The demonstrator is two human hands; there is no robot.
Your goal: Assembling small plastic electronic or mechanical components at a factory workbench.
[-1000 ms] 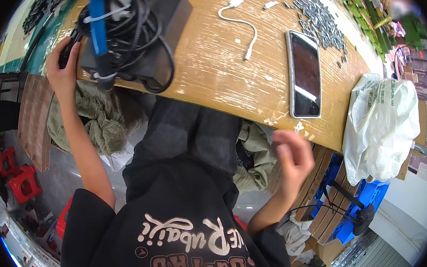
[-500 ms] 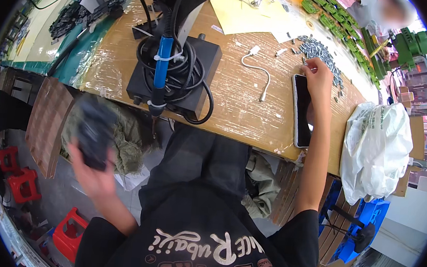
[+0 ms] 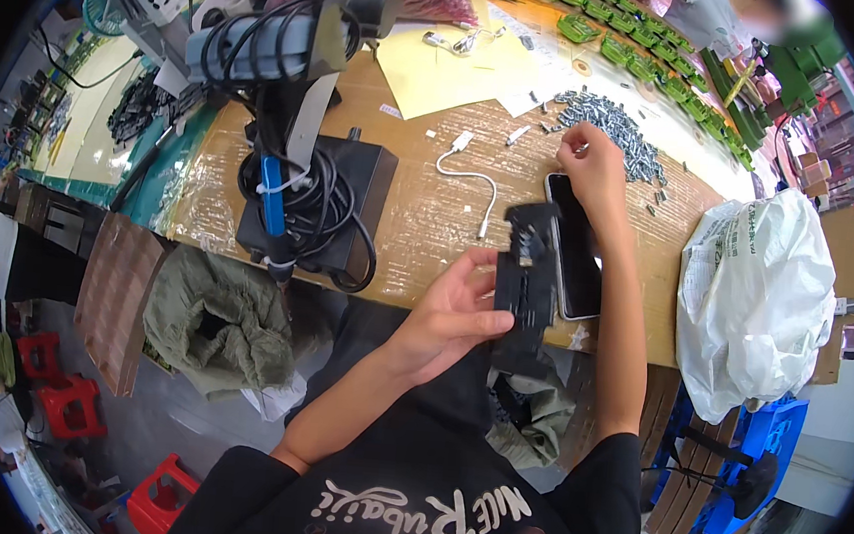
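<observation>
My left hand [image 3: 456,315] grips a black plastic housing [image 3: 525,300], held upright over the table's front edge with the thumb across its side. Beyond the smartphone [image 3: 575,254], my right hand [image 3: 592,165] is closed in a pinch beside a pile of small grey metal pieces [image 3: 618,131]. What its fingertips hold, if anything, is too small to make out. The phone lies partly under my right wrist, its dark screen up. To the left of the housing a short white cable [image 3: 484,179] rests on the table.
A blue-handled soldering iron [image 3: 272,197] with coiled black cable hangs by a black box [image 3: 368,187] at the left. A white plastic bag [image 3: 755,303] stands at the right edge. Green parts [image 3: 653,69] line the back; yellow paper [image 3: 443,62] lies nearer.
My left hand has swung from the lower left to the front of the table with the black housing. My right hand stays pinched by the metal pieces. The view has shifted.
</observation>
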